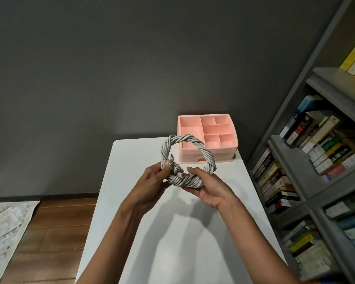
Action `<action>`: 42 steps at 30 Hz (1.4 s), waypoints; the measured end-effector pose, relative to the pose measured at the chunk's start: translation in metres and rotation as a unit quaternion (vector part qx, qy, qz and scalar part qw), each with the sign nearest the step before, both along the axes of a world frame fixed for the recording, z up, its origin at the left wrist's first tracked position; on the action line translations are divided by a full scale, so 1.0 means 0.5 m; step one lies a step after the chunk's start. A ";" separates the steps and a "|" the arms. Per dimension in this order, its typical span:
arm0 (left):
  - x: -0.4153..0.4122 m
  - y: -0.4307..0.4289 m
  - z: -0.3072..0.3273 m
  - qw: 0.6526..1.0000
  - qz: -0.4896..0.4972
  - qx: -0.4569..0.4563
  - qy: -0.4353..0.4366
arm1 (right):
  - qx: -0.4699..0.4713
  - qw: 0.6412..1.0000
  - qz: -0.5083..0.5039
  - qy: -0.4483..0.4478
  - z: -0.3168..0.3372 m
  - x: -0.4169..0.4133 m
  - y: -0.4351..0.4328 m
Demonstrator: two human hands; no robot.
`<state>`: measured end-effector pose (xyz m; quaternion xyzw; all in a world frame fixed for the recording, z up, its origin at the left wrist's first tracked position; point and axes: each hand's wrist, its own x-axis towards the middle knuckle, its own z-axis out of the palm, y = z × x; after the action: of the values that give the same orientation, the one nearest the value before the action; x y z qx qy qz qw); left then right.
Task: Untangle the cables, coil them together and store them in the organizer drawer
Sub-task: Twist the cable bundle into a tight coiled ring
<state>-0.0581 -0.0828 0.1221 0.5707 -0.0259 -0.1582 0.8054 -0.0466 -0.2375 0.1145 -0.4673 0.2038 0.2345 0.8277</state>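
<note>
Both hands are gripping the twisted coil of grey cables (188,158) above the table (131,160), left hand (152,181) at eight o'clock, right hand (207,186) at five, so coiling looks finished while stowing in the pink organizer's (223,155) closed drawer (201,157) at one o'clock is waiting.

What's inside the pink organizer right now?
The pink organizer's top compartments show nothing in them. The cable coil covers its front-left corner, and the drawer below looks shut, so its inside is hidden.
</note>
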 end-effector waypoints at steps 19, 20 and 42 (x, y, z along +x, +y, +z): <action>0.008 -0.010 -0.011 0.973 0.060 -0.183 0.129 | 0.048 0.998 0.029 0.002 -0.033 -0.012 0.021; 0.010 -0.015 -0.012 0.961 0.102 -0.206 0.154 | 0.089 0.996 -0.001 -0.009 -0.034 -0.015 0.030; -0.012 -0.046 -0.041 0.916 0.128 -0.299 0.236 | 0.147 0.983 -0.108 -0.026 -0.045 -0.016 0.048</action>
<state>-0.0640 -0.1057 0.1013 0.2481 0.1917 -0.1688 0.9344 -0.0545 -0.2135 0.0918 -0.3215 0.1954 0.1587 0.9128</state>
